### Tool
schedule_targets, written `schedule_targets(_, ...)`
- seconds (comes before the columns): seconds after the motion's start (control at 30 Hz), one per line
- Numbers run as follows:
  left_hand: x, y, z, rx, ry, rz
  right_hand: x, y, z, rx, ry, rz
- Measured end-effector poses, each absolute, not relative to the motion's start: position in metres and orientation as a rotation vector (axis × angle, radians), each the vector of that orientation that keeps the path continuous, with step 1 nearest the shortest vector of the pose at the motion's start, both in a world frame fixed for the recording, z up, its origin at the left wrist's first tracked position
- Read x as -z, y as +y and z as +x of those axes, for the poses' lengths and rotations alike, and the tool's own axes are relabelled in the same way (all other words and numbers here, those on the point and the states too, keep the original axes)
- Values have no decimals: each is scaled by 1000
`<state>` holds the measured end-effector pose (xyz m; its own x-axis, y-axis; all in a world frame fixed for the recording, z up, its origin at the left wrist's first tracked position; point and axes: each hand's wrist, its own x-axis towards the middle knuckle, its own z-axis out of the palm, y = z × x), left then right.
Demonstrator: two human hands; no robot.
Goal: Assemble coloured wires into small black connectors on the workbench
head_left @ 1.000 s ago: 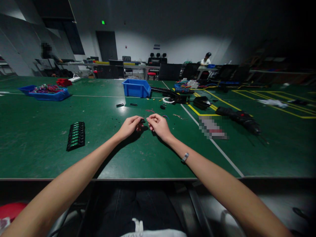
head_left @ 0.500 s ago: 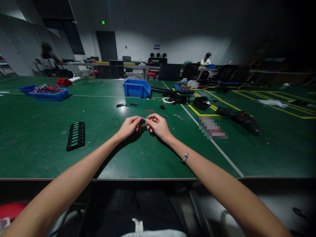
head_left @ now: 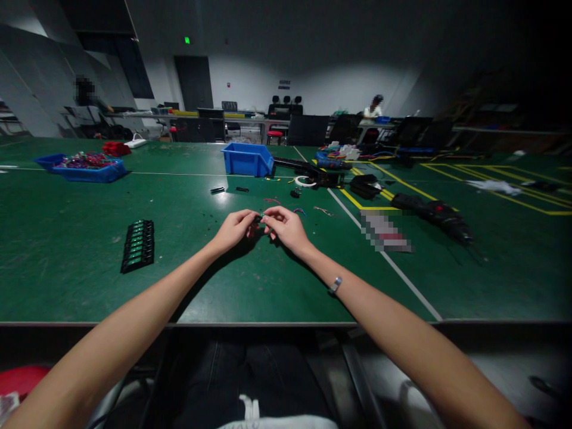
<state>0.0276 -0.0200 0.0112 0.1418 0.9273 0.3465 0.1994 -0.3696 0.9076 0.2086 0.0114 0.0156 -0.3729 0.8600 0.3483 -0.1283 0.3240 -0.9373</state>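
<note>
Between the fingertips of both hands is a small black piece with a bit of green (head_left: 258,218), mostly covered by the fingers, so its kind is unclear. My left hand (head_left: 236,229) pinches it from the left, fingers closed. From the other side, the closed thumb and fingers of my right hand (head_left: 287,230) grip it too. Both hands are just above the green tabletop. To their left lies a black rack-like row of parts with green strips (head_left: 137,245). Two slim black pieces, one here (head_left: 242,189), lie beyond the hands, along with tiny dark bits.
A blue bin (head_left: 248,161) stands behind the hands. At the far left, a blue tray (head_left: 92,173) holds coloured wires. Loose wires, a white ring (head_left: 304,182) and a black power-driver-like tool (head_left: 438,217) lie to the right. Two people sit at the back.
Both hands stay in almost the same place, still on the small piece. The right fingertips have shifted slightly left over it, and less green shows.
</note>
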Motion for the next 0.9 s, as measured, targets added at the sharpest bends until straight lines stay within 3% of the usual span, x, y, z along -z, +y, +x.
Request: schedule_targets(0.9,-15,-23,28,-1355,1172,1722,-11,15,210,-1239,-1657,-700)
